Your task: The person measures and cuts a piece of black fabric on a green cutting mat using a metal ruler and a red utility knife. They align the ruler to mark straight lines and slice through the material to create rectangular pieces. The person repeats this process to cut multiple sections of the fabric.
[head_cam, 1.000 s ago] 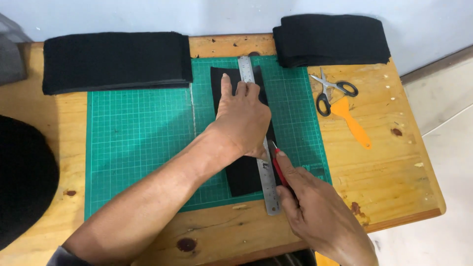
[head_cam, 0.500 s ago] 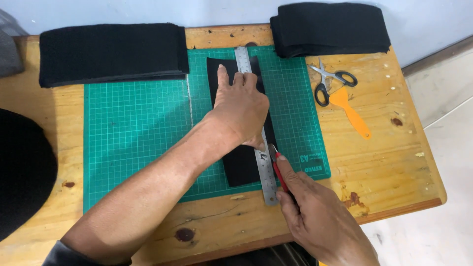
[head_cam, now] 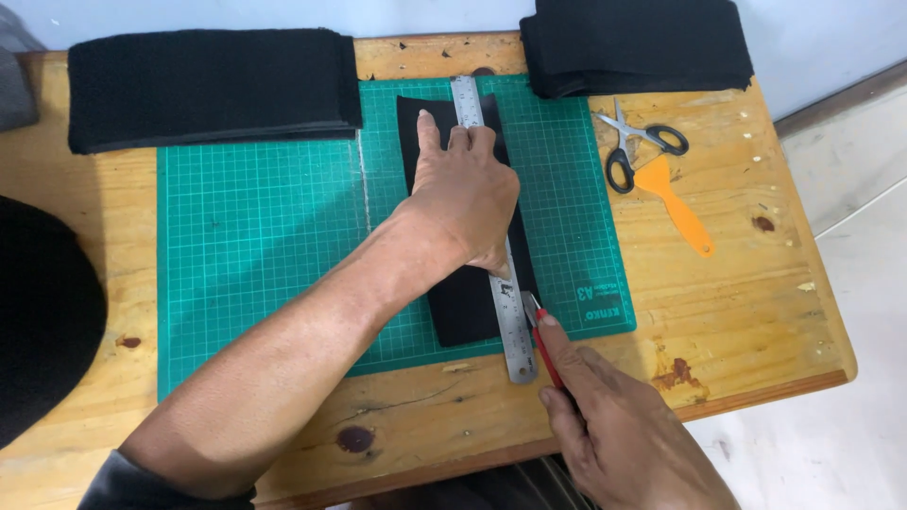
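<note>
At the near edge of the wooden worktop (head_cam: 397, 416), the right hand (head_cam: 624, 444) closes its grip around a red-handled craft knife (head_cam: 546, 351), index finger laid along the handle, the blade tip set against the right edge of a steel ruler (head_cam: 491, 236) close to the ruler's near end. Just beyond, the left hand (head_cam: 463, 194) lies flat and spread (holding nothing, only pressing), pinning the ruler onto a strip of black fabric (head_cam: 463, 302) that runs lengthwise down the green cutting mat (head_cam: 265, 236). The thumb of that hand sits at the ruler's cutting edge, not far ahead of the blade; a slip of the knife up over the steel looks the plainest hazard here, and the thumb would be what it meets. The pressing palm bears on the ruler's middle and far part, leaving the near end less firmly held, so the ruler may pivot there and the cut wander off line. The fabric's near end lies close to the mat's front border, so a stroke carried too far could score the bare wood. Farther right lie scissors (head_cam: 635, 146) and an orange tool (head_cam: 675, 203), well apart from the hands. At the far edge rest two stacks of folded black fabric (head_cam: 208, 85), one left and one right.
</note>
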